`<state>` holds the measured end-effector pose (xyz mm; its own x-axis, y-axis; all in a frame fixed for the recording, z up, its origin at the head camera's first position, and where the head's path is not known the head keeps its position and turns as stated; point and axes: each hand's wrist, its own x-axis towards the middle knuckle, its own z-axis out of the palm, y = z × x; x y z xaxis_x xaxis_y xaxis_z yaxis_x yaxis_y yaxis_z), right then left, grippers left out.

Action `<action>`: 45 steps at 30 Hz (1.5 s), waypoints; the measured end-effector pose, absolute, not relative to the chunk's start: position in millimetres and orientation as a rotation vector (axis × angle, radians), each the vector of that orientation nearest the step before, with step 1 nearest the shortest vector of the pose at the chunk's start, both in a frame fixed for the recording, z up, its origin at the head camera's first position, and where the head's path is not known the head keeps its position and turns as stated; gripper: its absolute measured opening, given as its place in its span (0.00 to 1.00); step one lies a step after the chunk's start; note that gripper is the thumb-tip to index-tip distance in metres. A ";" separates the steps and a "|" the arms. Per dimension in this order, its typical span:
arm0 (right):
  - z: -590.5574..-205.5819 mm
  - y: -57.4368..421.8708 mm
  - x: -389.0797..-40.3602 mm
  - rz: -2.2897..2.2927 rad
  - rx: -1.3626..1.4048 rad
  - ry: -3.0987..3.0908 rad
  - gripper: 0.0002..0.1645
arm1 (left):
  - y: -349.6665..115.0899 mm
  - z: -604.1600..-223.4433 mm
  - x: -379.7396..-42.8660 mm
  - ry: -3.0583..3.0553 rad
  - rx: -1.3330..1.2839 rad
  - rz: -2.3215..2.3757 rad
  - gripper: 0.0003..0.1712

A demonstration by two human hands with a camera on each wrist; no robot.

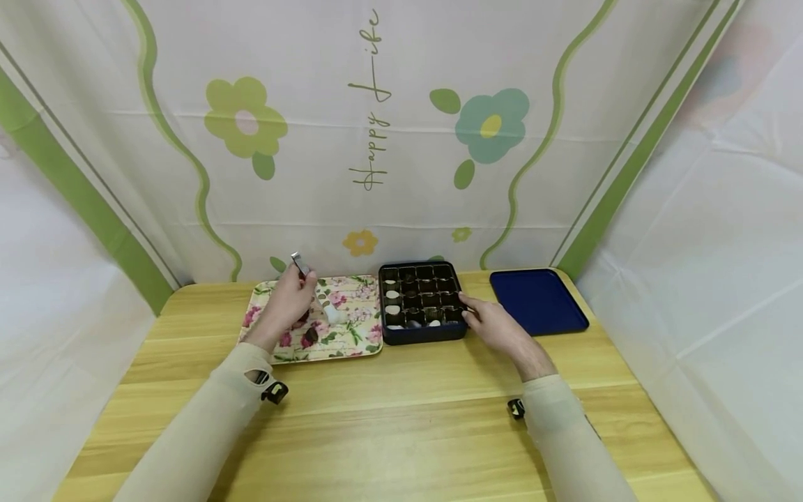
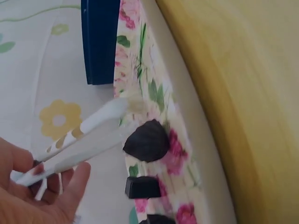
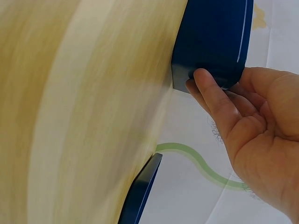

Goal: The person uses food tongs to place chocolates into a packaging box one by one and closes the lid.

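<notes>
My left hand (image 1: 291, 296) holds a pair of tongs (image 1: 332, 314) with a metal end and white, slotted arms. Their tips hang over a flower-patterned tray (image 1: 360, 346), and in the left wrist view the two arms stand apart. Just past the tips lies a dark, shell-shaped chocolate (image 2: 147, 141), with a dark block-shaped chocolate (image 2: 142, 187) beside it. At the right side of a dark blue box (image 1: 423, 337), my right hand (image 1: 495, 324) grips the wall, thumb and fingers at its corner. White and dark pieces fill the box's left column and front row.
To the right of the box lies a flat blue lid (image 1: 538, 300) on the wooden table (image 1: 401, 432). The tray sits against the box's left side. A white curtain (image 1: 401, 153) printed with flowers hangs right behind the table's back edge.
</notes>
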<state>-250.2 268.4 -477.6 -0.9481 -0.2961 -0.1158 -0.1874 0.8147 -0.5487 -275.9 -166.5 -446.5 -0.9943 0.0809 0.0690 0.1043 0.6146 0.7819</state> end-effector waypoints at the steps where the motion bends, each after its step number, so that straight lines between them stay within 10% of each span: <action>1: -477.6 268.3 -250.2 -0.816 -0.378 2.802 0.33 | -167.3 -445.8 -275.7 -2.795 -0.192 -1.331 0.22; 12: -476.8 269.0 -251.2 -0.811 -0.399 2.808 0.33 | -152.3 -440.1 -269.6 -2.794 -0.638 -1.207 0.13; 45: -477.3 269.2 -250.2 -0.812 -0.413 2.831 0.33 | -121.3 -427.0 -269.0 -2.784 -0.671 -1.114 0.11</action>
